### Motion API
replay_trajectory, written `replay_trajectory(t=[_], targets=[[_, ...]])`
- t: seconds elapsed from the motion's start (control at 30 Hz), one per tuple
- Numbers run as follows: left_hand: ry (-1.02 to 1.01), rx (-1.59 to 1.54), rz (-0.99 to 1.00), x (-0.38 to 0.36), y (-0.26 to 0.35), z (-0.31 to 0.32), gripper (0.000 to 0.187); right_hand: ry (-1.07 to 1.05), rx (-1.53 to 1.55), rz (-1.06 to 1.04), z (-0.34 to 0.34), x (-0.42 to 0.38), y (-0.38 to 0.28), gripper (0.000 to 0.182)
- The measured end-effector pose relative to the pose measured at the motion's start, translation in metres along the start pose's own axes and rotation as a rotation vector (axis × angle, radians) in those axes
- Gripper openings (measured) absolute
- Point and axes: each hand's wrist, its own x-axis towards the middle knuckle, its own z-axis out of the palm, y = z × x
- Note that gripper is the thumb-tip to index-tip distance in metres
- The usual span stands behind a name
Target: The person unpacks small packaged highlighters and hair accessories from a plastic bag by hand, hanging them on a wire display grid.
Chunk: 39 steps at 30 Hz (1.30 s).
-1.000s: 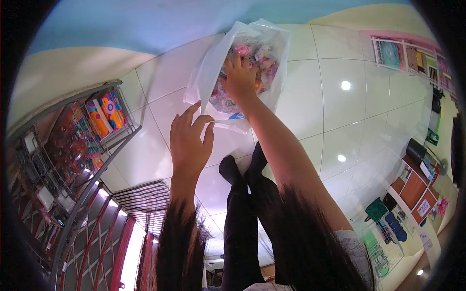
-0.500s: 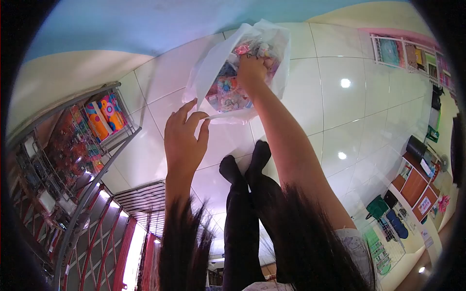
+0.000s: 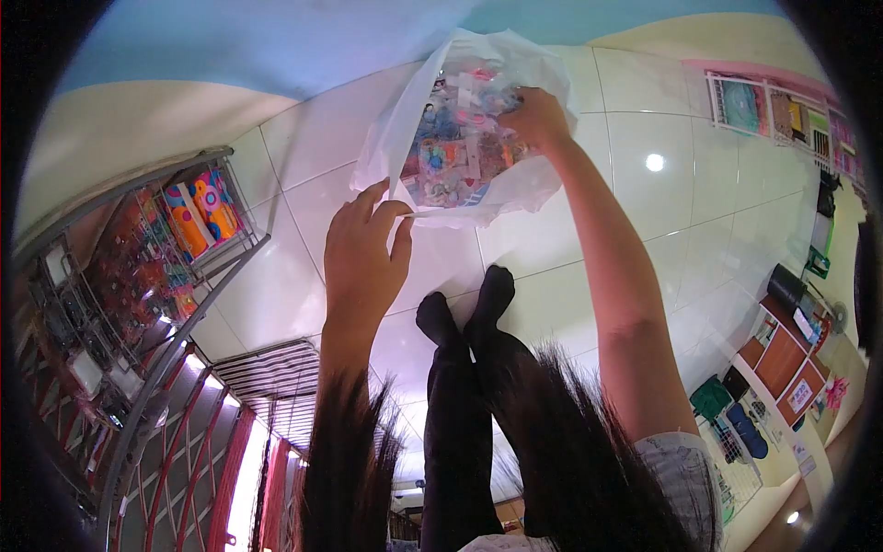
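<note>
A white plastic bag (image 3: 386, 138) stands on the tiled floor with its mouth spread wide. Inside lie many small clear packets (image 3: 446, 156) with colourful contents, too small to name. My left hand (image 3: 366, 248) pinches the bag's near left rim between thumb and fingers. Reaching in at the bag's right side, my right hand (image 3: 536, 120) is among the packets with its fingers curled. Its fingertips are partly hidden, and what they hold, if anything, cannot be made out.
A metal wire rack (image 3: 212, 253) with packaged goods stands on the left, beside a folding gate (image 3: 175, 442). My feet (image 3: 464, 304) are just below the bag. A white shelf (image 3: 763, 110) is at the far right, and a blue and cream wall (image 3: 230, 55) rises behind.
My right hand has moved from the middle of the bag to its right side, uncovering more packets. The bag's mouth is spread wider rightward. My left hand keeps its pinch, shifted slightly right.
</note>
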Motion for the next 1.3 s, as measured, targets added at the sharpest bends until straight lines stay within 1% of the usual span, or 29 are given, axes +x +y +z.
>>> replay_trajectory(t=[0.07,0.17,0.27,0.37,0.47,0.57,0.67,0.77,0.87,0.97,1.0,1.1,1.2,1.3], targets=[[-0.005,0.006,-0.002,0.001,0.0,-0.002,0.011,-0.041,0.102,0.054,-0.013,-0.005,0.007,0.039],[-0.015,0.011,-0.003,0.001,0.001,-0.004,0.012,-0.099,0.348,0.097,-0.029,-0.017,0.011,0.042],[-0.026,0.002,-0.008,-0.001,0.004,-0.004,0.013,-0.014,0.404,0.022,-0.033,-0.024,0.017,0.04],[-0.042,0.017,-0.008,-0.002,0.006,-0.005,0.015,0.007,0.653,0.024,-0.035,-0.028,0.023,0.037],[-0.02,-0.016,-0.009,-0.003,0.008,-0.007,0.021,0.081,0.798,-0.003,-0.052,-0.042,0.01,0.033],[0.021,0.012,-0.023,-0.002,0.015,-0.011,0.03,0.129,1.005,-0.012,-0.057,-0.051,0.011,0.03],[0.092,0.012,-0.019,0.003,0.02,-0.012,0.036,0.122,1.042,0.023,-0.072,-0.07,0.001,0.027],[0.205,0.076,0.038,0.012,0.03,-0.006,0.049,0.093,1.149,0.05,-0.079,-0.087,-0.006,0.025],[0.144,0.215,0.046,0.025,0.055,0.0,0.073,0.007,1.297,0.054,-0.075,-0.103,-0.009,0.027],[0.105,0.061,-0.008,0.036,0.064,0.012,0.092,-0.057,1.406,0.071,-0.078,-0.122,-0.023,0.029],[0.125,0.087,0.002,0.039,0.061,0.016,0.1,-0.058,1.408,0.088,-0.078,-0.125,-0.025,0.031],[-0.038,0.139,-0.032,0.043,0.055,0.013,0.099,-0.048,1.46,0.107,-0.078,-0.133,-0.024,0.027],[-0.062,0.124,-0.08,0.039,0.049,0.009,0.098,-0.022,1.514,0.11,-0.072,-0.13,-0.001,0.027],[-0.018,0.239,-0.039,0.03,0.05,0.009,0.096,0.081,1.496,0.152,-0.081,-0.137,-0.003,0.025]])
